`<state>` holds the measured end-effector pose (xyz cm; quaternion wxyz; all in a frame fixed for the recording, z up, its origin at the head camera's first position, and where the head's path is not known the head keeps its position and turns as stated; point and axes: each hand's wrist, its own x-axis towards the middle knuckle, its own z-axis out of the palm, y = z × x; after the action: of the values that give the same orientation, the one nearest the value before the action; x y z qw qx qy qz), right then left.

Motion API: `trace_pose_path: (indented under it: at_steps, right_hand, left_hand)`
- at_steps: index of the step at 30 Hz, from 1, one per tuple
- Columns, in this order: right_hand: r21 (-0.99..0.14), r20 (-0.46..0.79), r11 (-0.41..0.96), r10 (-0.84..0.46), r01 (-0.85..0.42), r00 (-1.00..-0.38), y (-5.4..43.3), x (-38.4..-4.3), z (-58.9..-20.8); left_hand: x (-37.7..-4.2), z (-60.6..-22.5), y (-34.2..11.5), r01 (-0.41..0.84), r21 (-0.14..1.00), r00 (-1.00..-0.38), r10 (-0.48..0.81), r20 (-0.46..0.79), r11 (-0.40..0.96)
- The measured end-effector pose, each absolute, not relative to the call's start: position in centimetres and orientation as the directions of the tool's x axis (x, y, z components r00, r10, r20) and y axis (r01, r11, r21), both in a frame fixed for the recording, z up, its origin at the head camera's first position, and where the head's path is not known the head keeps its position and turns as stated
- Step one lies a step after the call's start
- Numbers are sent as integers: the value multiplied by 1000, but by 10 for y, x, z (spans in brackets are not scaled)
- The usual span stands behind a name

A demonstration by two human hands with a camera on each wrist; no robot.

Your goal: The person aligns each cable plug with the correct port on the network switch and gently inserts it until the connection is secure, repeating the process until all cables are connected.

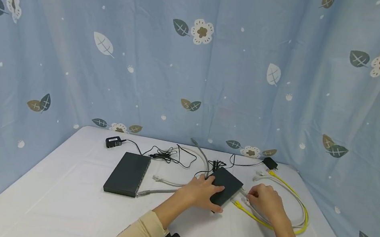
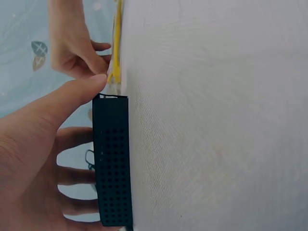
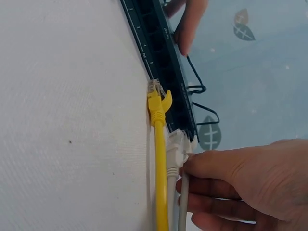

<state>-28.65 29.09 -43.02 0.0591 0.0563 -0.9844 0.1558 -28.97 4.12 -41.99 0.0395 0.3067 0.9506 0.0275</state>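
A black network switch (image 1: 227, 184) lies at an angle on the table; its row of ports (image 3: 156, 48) shows in the right wrist view. My left hand (image 1: 201, 193) holds it, fingers over the top and thumb at the near corner. In the left wrist view its perforated side (image 2: 115, 168) faces me. My right hand (image 1: 267, 200) pinches a pale grey Ethernet cable (image 3: 184, 192) close behind its plug, beside the port end. A white plug (image 3: 175, 149) and a yellow Ethernet cable (image 3: 160, 168) lie alongside; whether any plug is seated I cannot tell.
A second black box (image 1: 127, 174) stands left with a grey cable (image 1: 155, 192) at its corner. Power adapters (image 1: 113, 142) (image 1: 270, 163) and bundled black cords (image 1: 166, 155) lie at the back. Yellow and white cables loop right. A patterned blue curtain (image 1: 196, 75) hangs behind.
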Motion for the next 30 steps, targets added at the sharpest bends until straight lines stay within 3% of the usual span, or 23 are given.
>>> trace_pose_path:
  at_steps: [15,30]
  right_hand:
    - [-262,188,956,-85,-133,-978,289,-290,-437]
    - [-318,135,943,-60,-100,-989,288,-288,-434]
  left_hand:
    - [-291,-421,45,620,3,-783,619,-54,785]
    - [-294,-425,41,581,132,-804,591,-61,803]
